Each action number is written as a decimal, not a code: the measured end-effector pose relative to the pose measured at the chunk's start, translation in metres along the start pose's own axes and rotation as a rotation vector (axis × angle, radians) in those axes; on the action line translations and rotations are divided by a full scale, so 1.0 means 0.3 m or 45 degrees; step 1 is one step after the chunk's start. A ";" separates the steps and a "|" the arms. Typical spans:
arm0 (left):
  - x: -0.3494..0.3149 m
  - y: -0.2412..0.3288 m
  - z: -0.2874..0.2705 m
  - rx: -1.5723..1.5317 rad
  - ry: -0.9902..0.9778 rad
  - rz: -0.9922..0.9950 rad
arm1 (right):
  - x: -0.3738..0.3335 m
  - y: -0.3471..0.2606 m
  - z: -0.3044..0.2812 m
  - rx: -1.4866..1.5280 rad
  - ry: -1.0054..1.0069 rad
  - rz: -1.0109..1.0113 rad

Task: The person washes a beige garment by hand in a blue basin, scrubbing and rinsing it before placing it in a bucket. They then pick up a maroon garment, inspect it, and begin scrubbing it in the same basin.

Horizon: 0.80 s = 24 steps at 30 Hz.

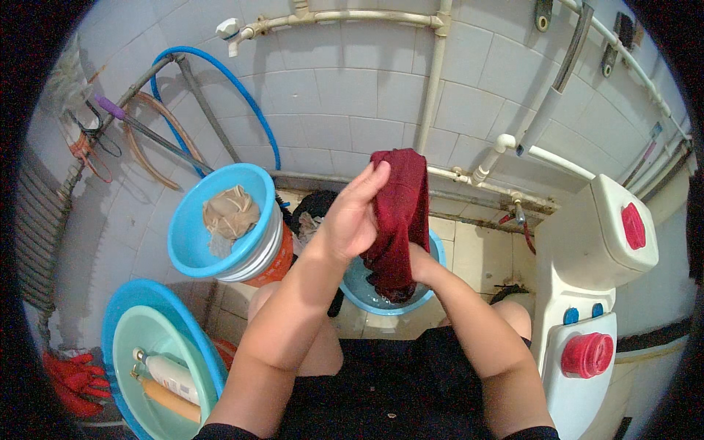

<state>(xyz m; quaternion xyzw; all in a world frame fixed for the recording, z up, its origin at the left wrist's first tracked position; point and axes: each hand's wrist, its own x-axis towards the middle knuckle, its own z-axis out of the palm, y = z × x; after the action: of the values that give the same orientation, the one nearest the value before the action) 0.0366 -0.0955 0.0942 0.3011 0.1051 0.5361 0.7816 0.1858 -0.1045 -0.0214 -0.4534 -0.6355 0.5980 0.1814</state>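
Observation:
A wet-looking dark red garment hangs in folds above a light blue basin with water in it. My left hand grips the garment's upper left side; the thumb points up and the cloth hides some fingertips. Lower down, my right hand reaches in against the garment's right side, and its fingers are hidden by the cloth. The garment's lower end hangs down into the basin, close to the water.
On the left, a blue basin holding beige cloth rests on a stacked bucket. Nearer, a pale green basin contains a white bottle. A white toilet with red items stands right. Pipes run along the tiled wall.

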 end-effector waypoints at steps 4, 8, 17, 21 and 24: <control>-0.001 0.038 -0.027 0.126 0.060 0.007 | 0.019 0.080 -0.016 0.075 -0.286 -0.144; -0.012 0.162 -0.112 0.334 0.347 0.132 | -0.111 -0.217 -0.101 0.378 -0.155 -0.202; -0.026 0.159 -0.100 0.827 0.531 0.090 | -0.159 -0.110 -0.429 -0.452 1.381 -0.365; -0.040 0.047 -0.065 0.761 0.235 -0.063 | -0.130 -0.233 -0.170 -0.838 0.715 -0.760; -0.024 -0.015 -0.074 1.210 -0.025 -0.086 | -0.122 -0.249 -0.076 -0.534 0.646 -0.719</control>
<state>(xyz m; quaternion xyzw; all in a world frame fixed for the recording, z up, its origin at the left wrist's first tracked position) 0.0263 -0.0950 0.0727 0.6266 0.3412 0.4000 0.5753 0.1957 -0.1105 0.0641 -0.4215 -0.7776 0.2525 0.3924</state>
